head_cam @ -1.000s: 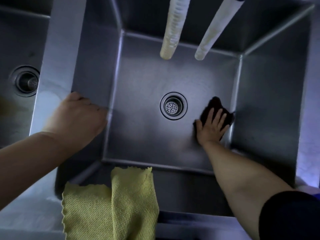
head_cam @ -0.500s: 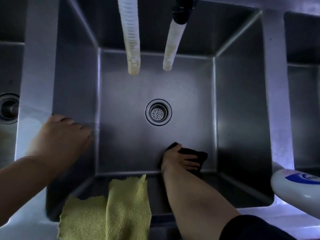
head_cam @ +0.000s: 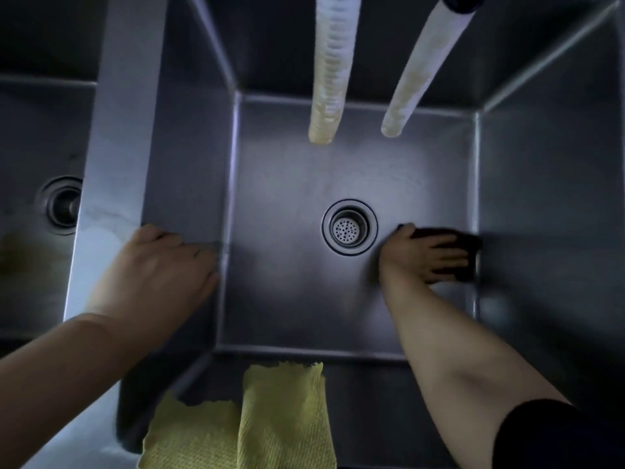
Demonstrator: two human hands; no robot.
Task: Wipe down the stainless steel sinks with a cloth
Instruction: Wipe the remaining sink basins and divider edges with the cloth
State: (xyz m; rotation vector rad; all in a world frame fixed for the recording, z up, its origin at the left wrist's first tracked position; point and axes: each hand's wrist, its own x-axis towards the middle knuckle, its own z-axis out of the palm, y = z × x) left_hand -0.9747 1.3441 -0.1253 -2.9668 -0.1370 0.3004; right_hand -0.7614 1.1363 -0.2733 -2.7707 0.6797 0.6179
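Right hand (head_cam: 427, 255): fingers flat, pressing a dark cloth (head_cam: 455, 252) on the sink (head_cam: 287, 299) floor, at the right wall.
Left hand (head_cam: 159, 275): draped over the divider (head_cam: 118, 147), fingers down the inner wall; holds nothing.
Counts: two hoses (head_cam: 329, 69), two drains (head_cam: 349, 227), one yellow cloth (head_cam: 270, 421) over the front rim.
Room: bare floor left of the drain.

The left hand (head_cam: 159, 275) lies palm-down, fingers (head_cam: 199, 252) loosely curved, pointing toward three o'clock. The right hand (head_cam: 422, 255), forearm reaching up from five o'clock, lies flat with fingers straight, also pointing three o'clock.
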